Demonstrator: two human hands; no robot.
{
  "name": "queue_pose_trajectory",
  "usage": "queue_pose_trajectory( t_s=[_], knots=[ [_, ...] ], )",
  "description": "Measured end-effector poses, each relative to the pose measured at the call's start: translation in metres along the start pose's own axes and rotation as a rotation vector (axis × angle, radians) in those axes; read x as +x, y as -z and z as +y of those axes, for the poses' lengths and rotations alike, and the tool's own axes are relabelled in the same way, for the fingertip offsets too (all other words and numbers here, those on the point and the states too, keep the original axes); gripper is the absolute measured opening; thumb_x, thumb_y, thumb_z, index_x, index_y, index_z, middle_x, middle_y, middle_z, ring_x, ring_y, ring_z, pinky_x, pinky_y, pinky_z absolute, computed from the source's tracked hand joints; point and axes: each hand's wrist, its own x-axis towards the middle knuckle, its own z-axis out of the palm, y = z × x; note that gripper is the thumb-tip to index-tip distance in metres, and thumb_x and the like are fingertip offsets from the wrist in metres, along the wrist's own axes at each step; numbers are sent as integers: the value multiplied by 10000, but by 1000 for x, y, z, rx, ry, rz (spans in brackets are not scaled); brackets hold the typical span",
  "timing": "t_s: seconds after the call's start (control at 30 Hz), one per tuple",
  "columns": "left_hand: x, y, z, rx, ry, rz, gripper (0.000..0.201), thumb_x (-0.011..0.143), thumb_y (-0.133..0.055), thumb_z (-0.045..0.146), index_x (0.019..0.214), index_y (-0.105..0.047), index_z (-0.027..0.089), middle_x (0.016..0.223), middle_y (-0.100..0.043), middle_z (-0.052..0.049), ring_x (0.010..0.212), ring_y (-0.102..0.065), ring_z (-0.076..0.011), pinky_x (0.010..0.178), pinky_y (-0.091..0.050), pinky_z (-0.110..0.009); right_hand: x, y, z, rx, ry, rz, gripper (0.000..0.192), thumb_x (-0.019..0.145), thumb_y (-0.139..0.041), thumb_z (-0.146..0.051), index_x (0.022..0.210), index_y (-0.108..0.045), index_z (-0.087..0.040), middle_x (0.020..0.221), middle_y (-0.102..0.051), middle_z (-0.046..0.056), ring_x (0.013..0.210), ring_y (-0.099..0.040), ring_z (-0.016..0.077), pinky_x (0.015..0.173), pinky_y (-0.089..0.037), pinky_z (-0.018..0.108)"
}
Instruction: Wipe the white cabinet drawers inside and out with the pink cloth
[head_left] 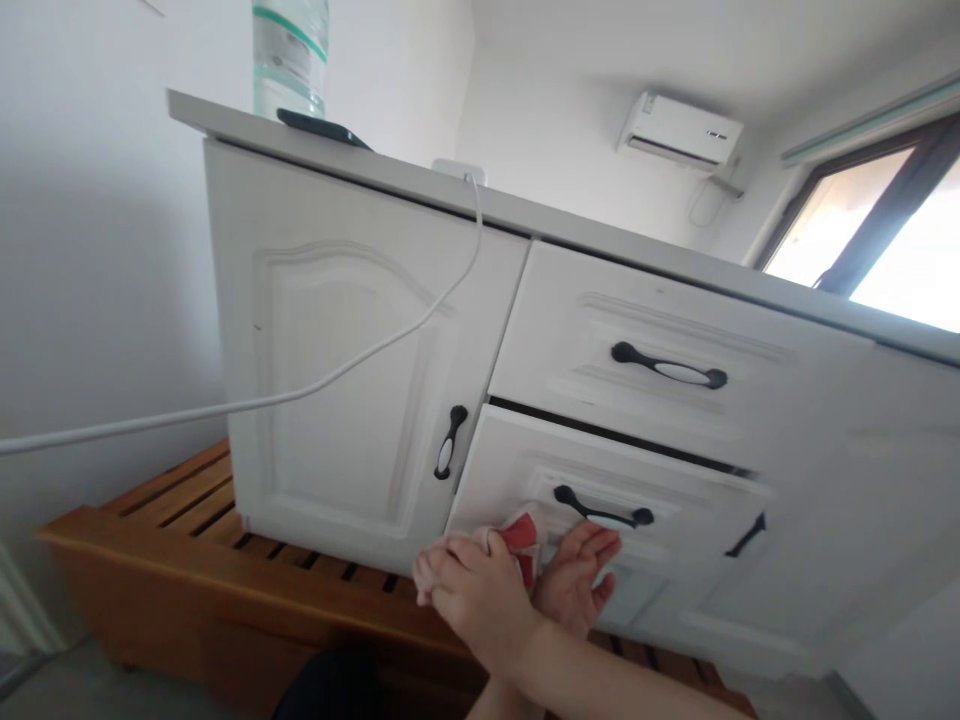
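My left hand (469,590) is closed around a red and white cloth (525,535) held against the lower left corner of the lower drawer (660,490). My right hand (581,575) is just to the right of it, palm showing and fingers spread, holding nothing. Its fingertips are just below the lower drawer's black handle (604,512). Both hands are at the bottom of a white cabinet (330,370) that I see from low down.
A white cable (360,362) hangs across the cabinet door from a wall plug (459,170). On the cabinet top stand a water bottle (290,55) and a dark phone (322,128). The cabinet rests on a wooden slatted platform (172,520). An air conditioner (679,128) and a window (877,235) are at the right.
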Motion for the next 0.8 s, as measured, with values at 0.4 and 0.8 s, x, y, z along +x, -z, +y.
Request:
queue_pose_trajectory(
  t_s=[0.4,0.8],
  knots=[
    [-2,-9,16,126,-30,123,434,843,-781,283,1273,-727,316,1528,-599,-33,1436,-477,-258,1029,-453,-328,22,135,129,-454,124,264,360,1097,-470,-332,1431,-598,-300,1519,-585,-66,1280,-441,205,834,-408,397],
    [-79,71,-6,220,194,399,529,706,-909,456,1211,-778,366,1430,-697,-51,1426,-536,-278,977,-456,-285,-178,182,218,-716,-401,484,204,957,-590,-133,921,-769,-224,1296,-662,102,1158,-536,253,1010,-463,425]
  ],
)
